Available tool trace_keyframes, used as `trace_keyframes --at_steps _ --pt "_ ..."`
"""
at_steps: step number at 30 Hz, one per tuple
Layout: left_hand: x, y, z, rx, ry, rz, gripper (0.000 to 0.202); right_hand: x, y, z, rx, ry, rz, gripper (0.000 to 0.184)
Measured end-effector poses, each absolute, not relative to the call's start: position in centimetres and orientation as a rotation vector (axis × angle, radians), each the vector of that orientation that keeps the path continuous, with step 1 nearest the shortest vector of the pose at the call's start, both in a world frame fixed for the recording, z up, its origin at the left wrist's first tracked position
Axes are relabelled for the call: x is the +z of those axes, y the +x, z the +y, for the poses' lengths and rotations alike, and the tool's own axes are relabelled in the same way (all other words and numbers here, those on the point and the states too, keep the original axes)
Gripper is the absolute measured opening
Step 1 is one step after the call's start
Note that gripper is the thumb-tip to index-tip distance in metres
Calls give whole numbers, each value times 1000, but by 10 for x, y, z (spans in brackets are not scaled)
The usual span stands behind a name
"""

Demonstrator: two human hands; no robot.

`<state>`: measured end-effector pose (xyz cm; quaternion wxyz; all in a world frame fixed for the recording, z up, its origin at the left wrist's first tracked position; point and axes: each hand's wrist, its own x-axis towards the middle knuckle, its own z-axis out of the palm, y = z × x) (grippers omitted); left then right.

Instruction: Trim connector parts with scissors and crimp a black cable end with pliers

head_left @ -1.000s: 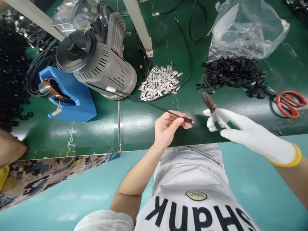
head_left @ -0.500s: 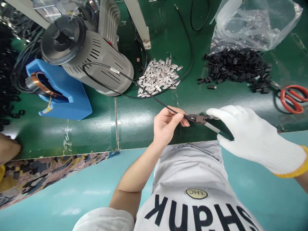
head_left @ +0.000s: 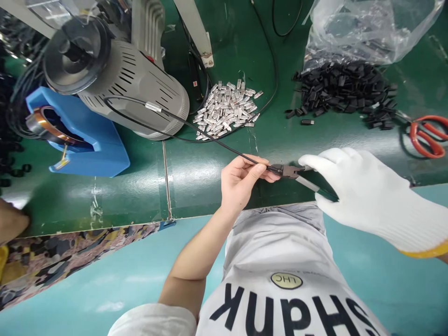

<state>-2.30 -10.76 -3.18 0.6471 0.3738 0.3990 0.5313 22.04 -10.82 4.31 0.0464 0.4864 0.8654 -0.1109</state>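
Observation:
My left hand [head_left: 240, 182], bare, pinches the end of a thin black cable [head_left: 210, 137] just above the front edge of the green table [head_left: 196, 182]. The cable loops back over the grey machine and carries a small metal sleeve [head_left: 153, 107]. My right hand [head_left: 364, 191], in a white glove, grips a pair of pliers [head_left: 292, 171]. The pliers' jaws are closed on the cable tip right beside my left thumb and fingers.
A grey ribbed machine [head_left: 122, 79] stands at the back left beside a blue tray [head_left: 87, 140] with a tape roll [head_left: 44, 127]. A heap of small metal clips [head_left: 226, 109], a heap of black parts [head_left: 345, 91], a plastic bag [head_left: 364, 28] and red scissors [head_left: 429, 135] lie behind.
My right hand swung the pliers from pointing up and away down onto the cable tip and closed them there. The cable loop lifted over the machine.

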Motion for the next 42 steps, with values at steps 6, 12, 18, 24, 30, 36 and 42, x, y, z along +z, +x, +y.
trace_keyframes --at_steps 6,12,18,24,30,36,42 --pt "-32 -21 -108 1206 834 899 23 37 221 -111 -319 1455 2584 50" --pt "-33 -21 -108 1187 836 933 25 29 225 -114 -204 1423 2580 48" --pt "-33 -20 -108 1163 833 1000 32 22 230 -117 -93 1431 2607 45" --pt "-34 -19 -108 1170 844 1025 32 21 233 -120 -98 1436 2574 35" --pt "-32 -20 -108 1193 862 993 30 24 231 -118 -248 1527 2586 40" --pt "-29 -18 -109 1199 884 995 29 30 228 -113 -191 1473 2626 49" --pt "-29 -17 -111 1194 871 990 30 36 223 -111 -192 1506 2621 53"
